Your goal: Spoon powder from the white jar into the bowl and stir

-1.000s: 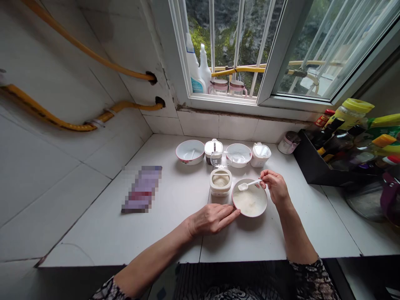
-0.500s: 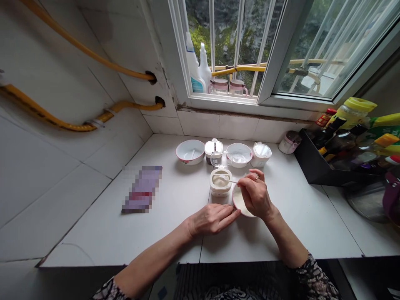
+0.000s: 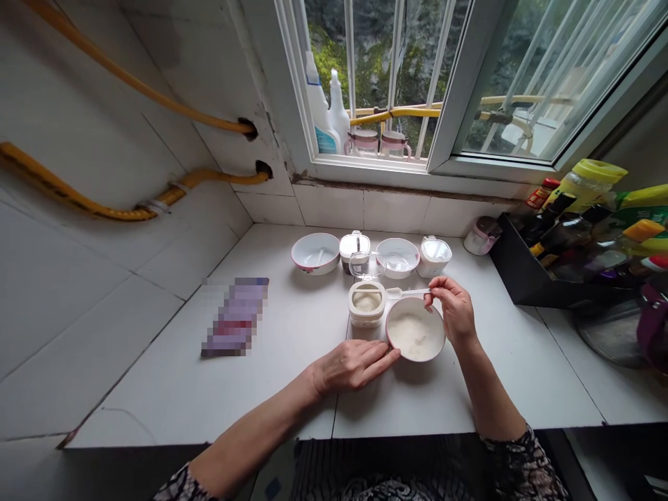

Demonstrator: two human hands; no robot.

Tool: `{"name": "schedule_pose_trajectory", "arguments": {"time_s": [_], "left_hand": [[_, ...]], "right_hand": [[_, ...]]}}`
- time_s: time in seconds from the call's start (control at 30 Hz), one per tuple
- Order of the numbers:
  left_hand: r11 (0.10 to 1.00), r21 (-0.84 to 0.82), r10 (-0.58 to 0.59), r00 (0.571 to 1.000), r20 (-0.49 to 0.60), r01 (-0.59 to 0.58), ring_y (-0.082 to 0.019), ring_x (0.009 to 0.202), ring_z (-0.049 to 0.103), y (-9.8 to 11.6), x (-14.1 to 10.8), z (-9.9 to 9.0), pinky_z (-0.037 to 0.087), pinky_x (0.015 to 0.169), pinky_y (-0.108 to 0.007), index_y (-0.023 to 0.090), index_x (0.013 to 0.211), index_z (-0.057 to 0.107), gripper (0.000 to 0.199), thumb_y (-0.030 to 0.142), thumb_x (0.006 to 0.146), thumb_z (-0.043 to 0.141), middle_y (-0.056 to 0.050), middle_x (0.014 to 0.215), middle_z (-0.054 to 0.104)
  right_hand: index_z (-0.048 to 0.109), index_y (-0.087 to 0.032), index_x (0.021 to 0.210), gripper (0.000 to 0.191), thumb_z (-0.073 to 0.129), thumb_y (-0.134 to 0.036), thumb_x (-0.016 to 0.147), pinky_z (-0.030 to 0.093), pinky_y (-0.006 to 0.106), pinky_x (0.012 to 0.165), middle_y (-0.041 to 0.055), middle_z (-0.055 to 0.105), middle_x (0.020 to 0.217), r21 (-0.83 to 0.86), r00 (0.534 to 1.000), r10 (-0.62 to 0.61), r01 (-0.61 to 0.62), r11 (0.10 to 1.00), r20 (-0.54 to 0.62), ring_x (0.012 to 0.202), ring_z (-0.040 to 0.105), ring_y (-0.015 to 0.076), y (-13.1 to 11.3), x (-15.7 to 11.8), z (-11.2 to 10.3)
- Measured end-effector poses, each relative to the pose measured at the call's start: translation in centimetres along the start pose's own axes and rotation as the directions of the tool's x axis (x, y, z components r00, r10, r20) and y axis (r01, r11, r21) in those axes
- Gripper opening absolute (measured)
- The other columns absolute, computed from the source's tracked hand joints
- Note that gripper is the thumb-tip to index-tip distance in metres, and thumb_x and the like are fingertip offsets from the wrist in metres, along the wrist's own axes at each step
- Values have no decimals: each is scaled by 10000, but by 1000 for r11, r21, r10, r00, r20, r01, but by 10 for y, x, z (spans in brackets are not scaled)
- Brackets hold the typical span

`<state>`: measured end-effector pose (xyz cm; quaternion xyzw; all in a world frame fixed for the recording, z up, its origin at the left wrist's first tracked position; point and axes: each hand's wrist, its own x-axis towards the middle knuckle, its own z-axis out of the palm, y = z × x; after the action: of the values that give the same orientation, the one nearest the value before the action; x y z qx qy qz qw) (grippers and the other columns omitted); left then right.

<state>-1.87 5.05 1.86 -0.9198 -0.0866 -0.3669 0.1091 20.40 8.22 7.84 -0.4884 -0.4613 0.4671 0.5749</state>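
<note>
My right hand (image 3: 455, 309) pinches the handle of a small white spoon (image 3: 410, 293), held level over the far rim of a bowl (image 3: 424, 360). White powdery or grainy stuff lies in that bowl. The spoon's tip points left, towards an open seasoning jar (image 3: 367, 321) with pale grains inside and its clear lid flipped back. Against the bowl's near left side rest the stretched fingers of my left hand (image 3: 355, 365), palm down.
Behind stand a bowl (image 3: 307, 267) with a spoon in it, a lidded jar (image 3: 355, 245), a second bowl (image 3: 399, 273) and another jar (image 3: 434, 261). A blurred purple object (image 3: 237, 316) lies left. At right, a black box (image 3: 514, 278) holds bottles.
My right hand has moved right and slightly up, drawing the spoon out of the jar to over the bowl's far rim. My left hand stays at the bowl.
</note>
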Motion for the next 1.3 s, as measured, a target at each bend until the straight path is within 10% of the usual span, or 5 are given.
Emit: {"name": "schedule_pose_trajectory", "arguments": {"time_s": [0.4, 1.3], "left_hand": [[1000, 11, -1, 1000, 7, 1, -180, 785, 712, 0, -3, 2, 630, 651, -273, 10, 1246, 524, 320, 29, 936, 446, -133, 908, 716], [1000, 17, -4, 1000, 6, 4, -172, 795, 719, -1, -3, 2, 637, 677, -262, 33, 1316, 483, 373, 39, 949, 416, -126, 918, 720]], "right_hand": [[523, -231, 548, 139, 447, -191, 657, 409, 322, 684, -12, 538, 483, -649, 949, -219, 314, 693, 225, 632, 513, 191, -1, -2, -18], [569, -197, 581, 64, 510, -222, 587, 339, 274, 517, -42, 476, 378, -145, 989, 119, -106, 984, 83, 428, 401, 117, 0, 3, -16]]}}
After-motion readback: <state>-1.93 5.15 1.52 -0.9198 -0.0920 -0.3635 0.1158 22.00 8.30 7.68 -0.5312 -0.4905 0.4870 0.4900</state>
